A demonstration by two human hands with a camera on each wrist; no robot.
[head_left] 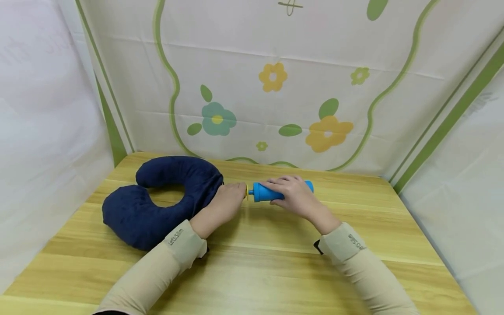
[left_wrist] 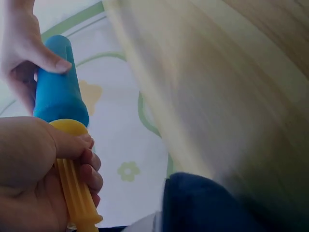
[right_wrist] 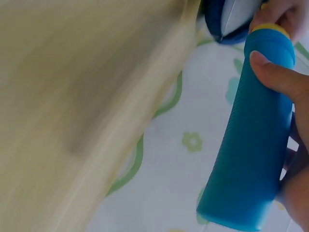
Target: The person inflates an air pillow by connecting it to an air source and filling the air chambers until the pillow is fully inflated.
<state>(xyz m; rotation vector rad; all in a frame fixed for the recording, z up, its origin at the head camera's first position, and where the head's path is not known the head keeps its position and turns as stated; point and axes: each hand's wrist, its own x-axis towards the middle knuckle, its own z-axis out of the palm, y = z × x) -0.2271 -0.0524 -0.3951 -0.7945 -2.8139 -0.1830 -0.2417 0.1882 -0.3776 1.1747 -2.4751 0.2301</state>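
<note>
Head view: a blue cylinder point(head_left: 264, 193) was over the table point(head_left: 256, 280), right of the navy pillow point(head_left: 197, 177). Left wrist view: the left hand point(left_wrist: 34, 159) had fingers clamped on a yellow shaft point(left_wrist: 74, 183). Right wrist view: the right hand point(right_wrist: 296, 92) clasped the cylinder

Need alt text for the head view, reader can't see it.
A person's right hand holds a blue pump-like cylinder above a wooden table while the left hand grips its yellow end. A navy U-shaped neck pillow lies beside the left hand, opening facing left; a white flower-print backdrop hangs behind.
</note>
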